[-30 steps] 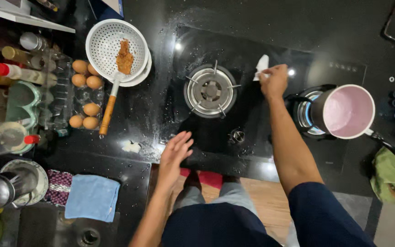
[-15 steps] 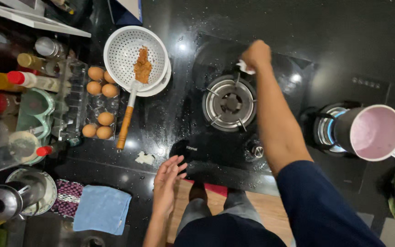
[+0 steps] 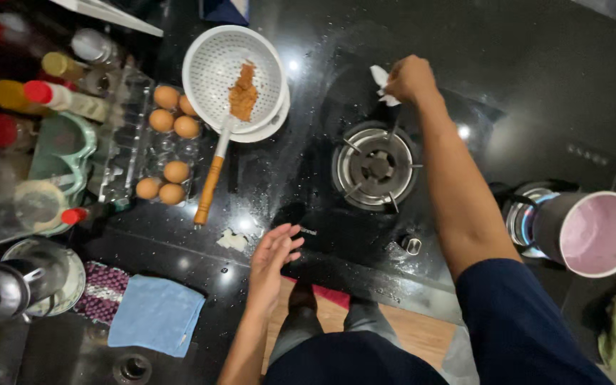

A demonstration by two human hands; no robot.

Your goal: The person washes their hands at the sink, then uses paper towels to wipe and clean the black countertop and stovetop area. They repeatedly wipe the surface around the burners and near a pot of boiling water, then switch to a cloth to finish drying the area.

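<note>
My right hand (image 3: 409,78) is stretched over the black glass hob (image 3: 465,121), pressing a crumpled white tissue (image 3: 381,83) onto the glass behind the left burner (image 3: 375,166). My left hand (image 3: 272,260) rests with fingers spread on the counter's front edge, holding nothing, next to a small white scrap (image 3: 232,240). On the right burner stands a pot with a pink inside (image 3: 593,233).
A white strainer bowl (image 3: 212,68) holds a wooden-handled ladle with brown food (image 3: 242,93). A clear tray of brown eggs (image 3: 167,146) and bottles (image 3: 37,93) stand at the left. A blue cloth (image 3: 157,314) and a steel kettle (image 3: 8,285) lie at the lower left.
My right hand carried the tissue from the hob's right side to the back left, behind the left burner. My left hand stayed on the counter edge. The camera moved closer.
</note>
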